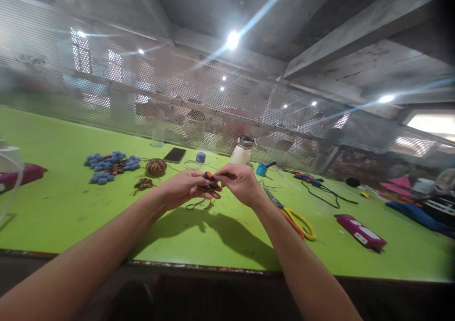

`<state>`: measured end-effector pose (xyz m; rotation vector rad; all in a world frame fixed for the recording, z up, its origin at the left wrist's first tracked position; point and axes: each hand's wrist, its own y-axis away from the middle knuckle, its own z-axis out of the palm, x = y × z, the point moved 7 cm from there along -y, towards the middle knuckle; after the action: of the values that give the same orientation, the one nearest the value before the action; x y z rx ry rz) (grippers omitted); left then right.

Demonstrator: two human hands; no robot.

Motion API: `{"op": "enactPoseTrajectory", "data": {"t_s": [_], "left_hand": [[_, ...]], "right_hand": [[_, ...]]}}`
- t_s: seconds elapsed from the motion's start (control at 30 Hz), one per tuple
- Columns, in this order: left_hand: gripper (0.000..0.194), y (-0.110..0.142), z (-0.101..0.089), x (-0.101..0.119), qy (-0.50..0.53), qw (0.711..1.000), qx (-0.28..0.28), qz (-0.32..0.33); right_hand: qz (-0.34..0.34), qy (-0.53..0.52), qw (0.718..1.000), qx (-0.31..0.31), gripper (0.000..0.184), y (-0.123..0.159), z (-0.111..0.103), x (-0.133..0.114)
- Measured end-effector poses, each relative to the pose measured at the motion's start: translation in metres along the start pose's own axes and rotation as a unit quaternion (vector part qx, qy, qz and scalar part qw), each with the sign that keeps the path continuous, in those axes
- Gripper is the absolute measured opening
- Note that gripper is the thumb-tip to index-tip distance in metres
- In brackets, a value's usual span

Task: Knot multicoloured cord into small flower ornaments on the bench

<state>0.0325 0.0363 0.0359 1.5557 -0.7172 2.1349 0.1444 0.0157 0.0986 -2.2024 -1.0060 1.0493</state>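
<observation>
In the left hand (187, 186) a dark-and-orange yarn piece (212, 185) is grasped above the green table (71, 221) and pinched by the right hand (239, 180), its form seemingly mostly made but strands (195, 205) left loose below, while a similar piece (143, 184) is laid near the blue cluster (101, 162).

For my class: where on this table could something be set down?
Bare: between blue yarn flowers and left forearm; between left and right forearm, near the table's front edge. Crowded: beyond the left hand, with yarn ball and phone.
</observation>
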Motion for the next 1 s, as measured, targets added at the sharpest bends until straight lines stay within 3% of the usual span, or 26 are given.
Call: {"op": "enactPoseTrajectory", "data": {"t_s": [0.37,0.63,0.83,1.0], "left_hand": [[0.013,0.001,0.0,0.0,-0.025,1.0,0.009,-0.012],[0.009,0.007,0.015,0.0,-0.038,0.996,-0.085,-0.01],[0.014,0.011,0.016,0.003,-0.031,0.995,-0.096,-0.015],[0.016,0.009,0.01,0.005,-0.001,0.997,-0.079,-0.015]], "right_hand": [[-0.054,0.116,0.992,0.008,0.011,0.005,-0.006,-0.014],[-0.111,0.152,0.978,-0.085,0.018,-0.002,0.013,-0.054],[-0.046,0.132,0.987,-0.074,0.018,-0.022,-0.001,-0.039],[-0.012,0.094,0.995,-0.025,0.016,-0.008,-0.013,-0.027]]}}
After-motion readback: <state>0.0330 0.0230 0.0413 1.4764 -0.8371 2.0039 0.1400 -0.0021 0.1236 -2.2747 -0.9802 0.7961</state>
